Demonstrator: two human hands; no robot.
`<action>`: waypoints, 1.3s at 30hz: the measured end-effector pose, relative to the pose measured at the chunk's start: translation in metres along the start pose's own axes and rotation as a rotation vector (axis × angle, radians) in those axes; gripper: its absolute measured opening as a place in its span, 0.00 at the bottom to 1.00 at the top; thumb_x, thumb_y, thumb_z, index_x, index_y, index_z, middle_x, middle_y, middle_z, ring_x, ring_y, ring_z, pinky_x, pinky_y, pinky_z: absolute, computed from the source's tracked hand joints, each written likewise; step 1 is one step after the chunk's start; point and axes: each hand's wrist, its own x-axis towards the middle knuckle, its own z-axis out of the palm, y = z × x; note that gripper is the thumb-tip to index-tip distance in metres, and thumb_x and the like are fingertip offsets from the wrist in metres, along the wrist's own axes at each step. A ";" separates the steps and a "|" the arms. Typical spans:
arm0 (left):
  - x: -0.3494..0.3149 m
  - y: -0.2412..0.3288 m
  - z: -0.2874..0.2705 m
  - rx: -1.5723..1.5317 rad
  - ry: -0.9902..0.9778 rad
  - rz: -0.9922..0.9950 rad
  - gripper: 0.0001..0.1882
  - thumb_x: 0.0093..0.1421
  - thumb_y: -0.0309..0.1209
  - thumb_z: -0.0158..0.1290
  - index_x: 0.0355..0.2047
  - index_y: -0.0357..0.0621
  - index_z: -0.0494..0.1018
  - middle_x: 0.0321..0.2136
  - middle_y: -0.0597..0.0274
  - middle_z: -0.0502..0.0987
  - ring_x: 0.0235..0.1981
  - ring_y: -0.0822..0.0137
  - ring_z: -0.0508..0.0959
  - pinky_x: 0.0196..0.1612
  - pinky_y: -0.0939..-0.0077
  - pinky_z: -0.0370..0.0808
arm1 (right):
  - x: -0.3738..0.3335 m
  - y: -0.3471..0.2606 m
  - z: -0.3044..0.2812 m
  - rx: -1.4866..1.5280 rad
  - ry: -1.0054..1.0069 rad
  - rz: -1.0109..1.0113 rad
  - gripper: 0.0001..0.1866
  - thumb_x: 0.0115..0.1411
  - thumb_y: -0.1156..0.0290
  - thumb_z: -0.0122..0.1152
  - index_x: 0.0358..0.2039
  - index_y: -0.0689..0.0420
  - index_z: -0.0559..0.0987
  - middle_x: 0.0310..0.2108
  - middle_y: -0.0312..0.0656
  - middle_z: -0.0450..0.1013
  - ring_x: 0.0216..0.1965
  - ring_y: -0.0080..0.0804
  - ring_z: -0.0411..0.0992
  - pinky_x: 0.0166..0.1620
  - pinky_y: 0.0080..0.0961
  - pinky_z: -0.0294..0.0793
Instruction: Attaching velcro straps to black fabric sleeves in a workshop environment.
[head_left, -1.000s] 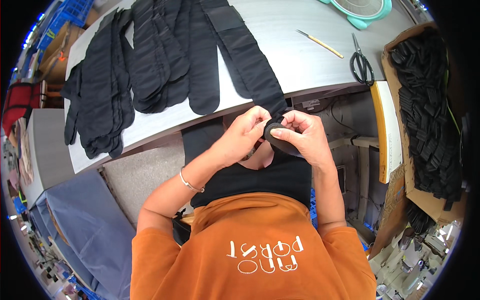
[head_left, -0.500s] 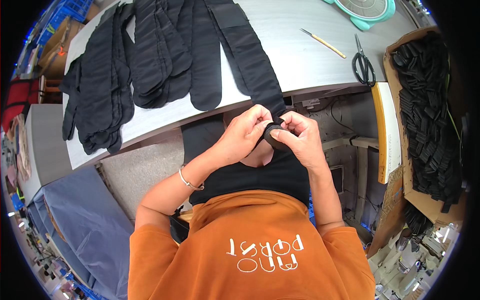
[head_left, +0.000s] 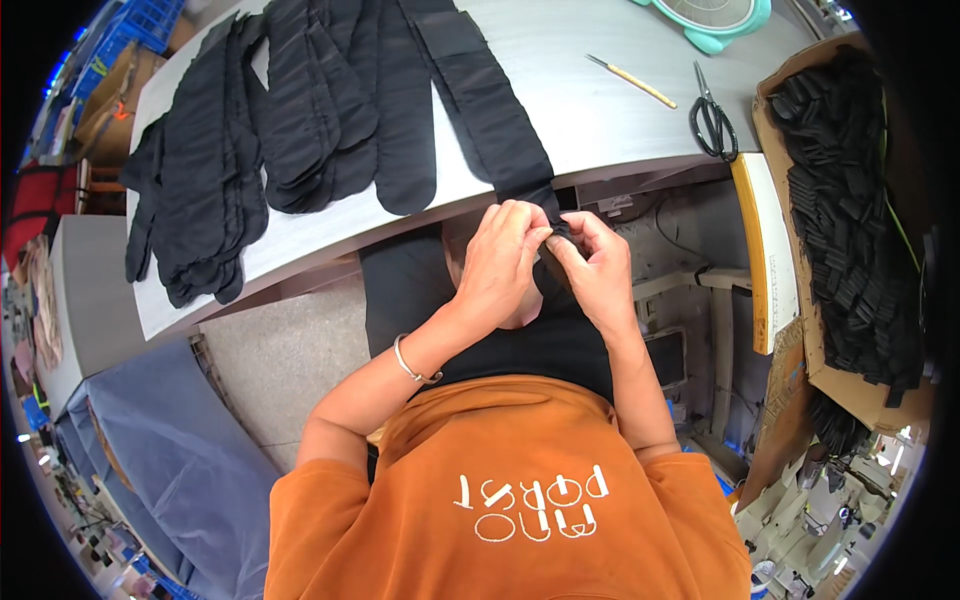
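Note:
A long black fabric strip (head_left: 505, 125) runs over the table's near edge, and its end is gathered between my two hands. My left hand (head_left: 503, 258) pinches that end from the left, thumb and fingertips pressed together. On the other side, my right hand (head_left: 598, 262) is closed on the same end with thumb and forefinger. The fingertips of both hands nearly meet and hide the exact fold of the cloth. Farther left, more black strips (head_left: 320, 125) lie in overlapping piles, and one strip (head_left: 405, 150) lies flat beside them.
On the grey table (head_left: 590, 130) lie a wooden-handled awl (head_left: 640, 85) and black-handled scissors (head_left: 713, 125). A turquoise round-framed thing (head_left: 710, 20) is at the far edge. To the right, a cardboard box (head_left: 765, 120) holds many small black pieces. Blue cloth (head_left: 175, 440) covers something at the left.
The dark rounded bit that showed under my right thumb is now hidden. My left hand has turned over the strip's end, and both hands are closer together.

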 end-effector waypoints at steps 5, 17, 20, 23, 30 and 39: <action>0.008 -0.001 -0.006 -0.658 -0.158 -0.447 0.05 0.62 0.24 0.58 0.35 0.37 0.74 0.29 0.68 0.77 0.27 0.77 0.74 0.30 0.81 0.72 | -0.005 0.002 -0.014 0.244 -0.012 0.015 0.09 0.56 0.80 0.65 0.38 0.64 0.79 0.30 0.34 0.78 0.31 0.15 0.72 0.35 0.17 0.73; -0.004 0.011 0.019 -0.142 0.015 -0.058 0.05 0.61 0.23 0.54 0.34 0.36 0.69 0.30 0.50 0.72 0.31 0.50 0.75 0.35 0.61 0.72 | -0.016 -0.006 0.005 -0.046 0.279 -0.096 0.07 0.55 0.79 0.64 0.35 0.62 0.78 0.27 0.36 0.77 0.29 0.18 0.72 0.34 0.21 0.72; -0.016 0.013 0.028 -0.192 -0.004 -0.120 0.05 0.62 0.22 0.53 0.36 0.36 0.68 0.32 0.48 0.71 0.32 0.47 0.75 0.36 0.59 0.72 | -0.015 -0.004 0.006 -0.196 0.353 -0.186 0.07 0.55 0.77 0.64 0.35 0.62 0.78 0.28 0.40 0.78 0.28 0.22 0.73 0.35 0.24 0.73; -0.008 -0.001 0.028 -0.267 -0.017 -0.218 0.05 0.62 0.23 0.53 0.35 0.36 0.67 0.31 0.49 0.72 0.31 0.49 0.75 0.35 0.61 0.72 | -0.010 0.000 -0.001 -0.115 0.225 -0.087 0.07 0.55 0.77 0.65 0.35 0.63 0.78 0.26 0.39 0.78 0.28 0.21 0.73 0.34 0.23 0.73; -0.022 0.006 0.043 -0.425 -0.030 -0.351 0.03 0.65 0.24 0.54 0.35 0.38 0.71 0.29 0.65 0.74 0.29 0.76 0.75 0.34 0.83 0.72 | 0.001 0.024 -0.012 0.243 0.173 0.046 0.06 0.55 0.80 0.67 0.30 0.61 0.76 0.23 0.29 0.73 0.25 0.10 0.67 0.28 0.13 0.66; -0.019 0.000 0.047 -1.556 -0.183 -1.113 0.26 0.67 0.51 0.52 0.49 0.40 0.73 0.46 0.58 0.77 0.48 0.66 0.76 0.53 0.72 0.72 | -0.011 0.017 -0.025 0.420 0.138 0.080 0.06 0.56 0.80 0.67 0.31 0.62 0.76 0.27 0.34 0.77 0.28 0.14 0.72 0.33 0.14 0.71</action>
